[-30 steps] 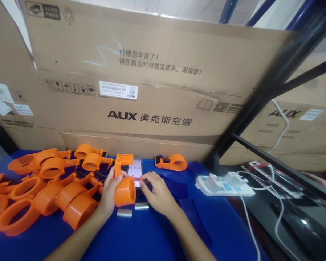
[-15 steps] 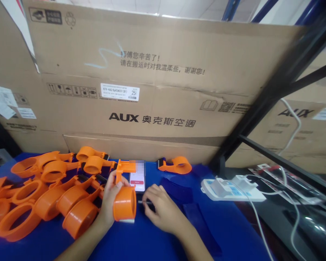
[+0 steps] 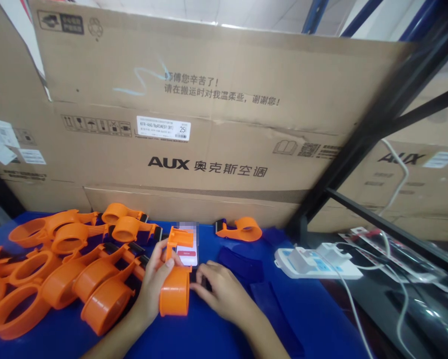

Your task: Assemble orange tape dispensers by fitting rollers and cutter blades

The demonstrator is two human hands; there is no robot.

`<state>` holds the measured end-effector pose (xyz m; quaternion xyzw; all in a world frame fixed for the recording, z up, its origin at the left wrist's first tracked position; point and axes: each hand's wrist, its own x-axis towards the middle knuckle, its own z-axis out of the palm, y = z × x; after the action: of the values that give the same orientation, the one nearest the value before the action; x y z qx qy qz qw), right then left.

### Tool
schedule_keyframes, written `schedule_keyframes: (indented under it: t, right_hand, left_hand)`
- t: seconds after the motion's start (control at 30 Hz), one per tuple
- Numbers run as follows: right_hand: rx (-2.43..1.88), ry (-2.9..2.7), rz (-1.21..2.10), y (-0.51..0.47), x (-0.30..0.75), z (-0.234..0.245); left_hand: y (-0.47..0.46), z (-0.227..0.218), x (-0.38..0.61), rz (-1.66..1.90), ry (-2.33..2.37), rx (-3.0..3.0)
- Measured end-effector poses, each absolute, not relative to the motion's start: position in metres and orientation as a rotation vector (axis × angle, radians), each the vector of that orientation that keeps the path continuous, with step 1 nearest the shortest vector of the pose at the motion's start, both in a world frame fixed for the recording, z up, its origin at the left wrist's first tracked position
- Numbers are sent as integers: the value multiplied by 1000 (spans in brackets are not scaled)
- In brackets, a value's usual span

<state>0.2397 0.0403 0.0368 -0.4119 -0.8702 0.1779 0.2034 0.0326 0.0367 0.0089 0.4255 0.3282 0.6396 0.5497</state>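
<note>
My left hand (image 3: 153, 281) is closed around the frame of an orange tape dispenser (image 3: 174, 295), its round hub hanging toward me and its flat head pointing away. A phone (image 3: 188, 257) with a lit screen lies just behind, partly covered by the dispenser's head. Close to the hub's right side, my right hand (image 3: 224, 291) has its fingers curled in a pinch. Something dark shows between those fingers, too hidden to name.
Several more orange tape dispensers (image 3: 104, 304) are heaped on the blue table at left. One dispenser (image 3: 244, 229) lies alone at the back. Dark blue strips (image 3: 271, 304) lie at right, near a white power strip (image 3: 317, 264) with cords. A large carton (image 3: 209, 134) stands behind.
My left hand has turned the dispenser a little and shifted it slightly right. A thin metallic piece seen by my right fingers earlier is now out of sight.
</note>
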Motion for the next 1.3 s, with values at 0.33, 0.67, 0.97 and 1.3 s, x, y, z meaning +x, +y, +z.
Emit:
schedule_keyframes:
  t: [0.33,0.67,0.97,1.3]
  right_hand:
    - [-1083,-2372,689,40,240,45]
    - [-1146,-2362,637,45,246,42]
    - [-1041,-2269,655,44,251,54]
    - [-994,-1529,843,42,248,52]
  left_hand:
    - [34,11,35,1512,825,998]
    - [32,16,36,1508,836,964]
    - [32,19,37,1521,835,900]
    - [26,14,41,1351,831,908]
